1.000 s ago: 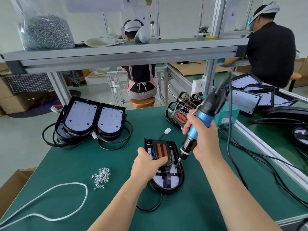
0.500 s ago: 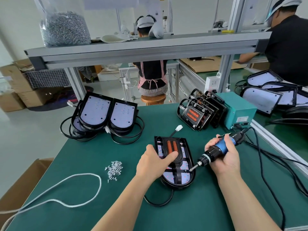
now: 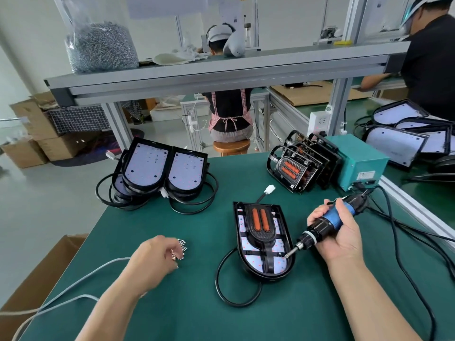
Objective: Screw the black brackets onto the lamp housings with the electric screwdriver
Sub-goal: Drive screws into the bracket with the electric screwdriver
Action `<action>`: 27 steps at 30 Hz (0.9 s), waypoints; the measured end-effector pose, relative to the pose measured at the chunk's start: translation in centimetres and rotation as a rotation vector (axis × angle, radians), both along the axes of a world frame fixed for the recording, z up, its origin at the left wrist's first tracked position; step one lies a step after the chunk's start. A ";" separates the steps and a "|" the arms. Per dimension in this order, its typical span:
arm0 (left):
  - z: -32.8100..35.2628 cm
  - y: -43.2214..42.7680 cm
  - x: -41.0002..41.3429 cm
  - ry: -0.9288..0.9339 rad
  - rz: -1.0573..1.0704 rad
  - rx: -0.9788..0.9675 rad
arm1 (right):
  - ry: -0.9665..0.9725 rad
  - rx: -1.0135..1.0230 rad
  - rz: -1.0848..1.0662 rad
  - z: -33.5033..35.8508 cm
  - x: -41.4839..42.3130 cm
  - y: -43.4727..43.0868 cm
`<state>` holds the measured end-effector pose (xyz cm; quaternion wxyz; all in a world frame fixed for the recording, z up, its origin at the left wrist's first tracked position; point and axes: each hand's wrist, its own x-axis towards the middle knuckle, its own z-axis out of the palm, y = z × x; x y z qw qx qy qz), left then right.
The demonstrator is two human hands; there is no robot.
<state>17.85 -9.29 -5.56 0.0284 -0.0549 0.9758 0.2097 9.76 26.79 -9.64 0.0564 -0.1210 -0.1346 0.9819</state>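
Note:
A black lamp housing (image 3: 285, 268) lies flat on the green table (image 3: 197, 311) in front of me. In it sits a black bracket (image 3: 261, 236) with two orange slots. My right hand (image 3: 337, 238) grips the blue and black electric screwdriver (image 3: 322, 226), held low and slanted, its bit tip over the housing's lower right part. My left hand (image 3: 154, 260) is at the small pile of screws (image 3: 181, 247) to the housing's left, fingers curled over them; whether it pinches a screw is hidden.
Two stacks of housings (image 3: 160, 171) with coiled cables stand at the back left. Housings with brackets (image 3: 299, 166) lean against a teal power box (image 3: 357, 163) at the back right. A white cable (image 3: 61, 289) lies at the left edge. Black cords (image 3: 406, 232) trail right. People work behind.
My left hand has left the bracket and moved left to the screw pile. The screwdriver came down from upright to a low slant beside the housing.

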 end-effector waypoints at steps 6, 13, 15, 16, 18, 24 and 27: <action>-0.4 0.0 -0.4 0.040 -0.139 -0.110 | -0.008 -0.034 -0.001 -0.3 0.3 0.4; -1.3 1.2 0.1 0.149 -0.200 -0.242 | -0.040 -0.105 -0.026 0.5 0.6 0.2; -0.6 2.2 0.5 0.221 -0.110 -0.070 | -0.056 -0.122 -0.039 1.1 0.9 -0.2; -0.2 2.9 0.8 0.255 -0.066 0.097 | -0.064 -0.125 -0.044 1.5 1.1 -0.5; 0.9 5.2 1.0 0.233 -0.022 0.461 | -0.072 -0.124 -0.045 2.6 1.4 -1.4; 2.4 12.7 1.2 -0.086 0.092 1.365 | -0.065 -0.079 -0.013 6.4 2.2 -4.9; 2.6 13.7 1.4 -0.174 0.180 1.644 | -0.062 -0.037 -0.014 7.6 2.4 -5.8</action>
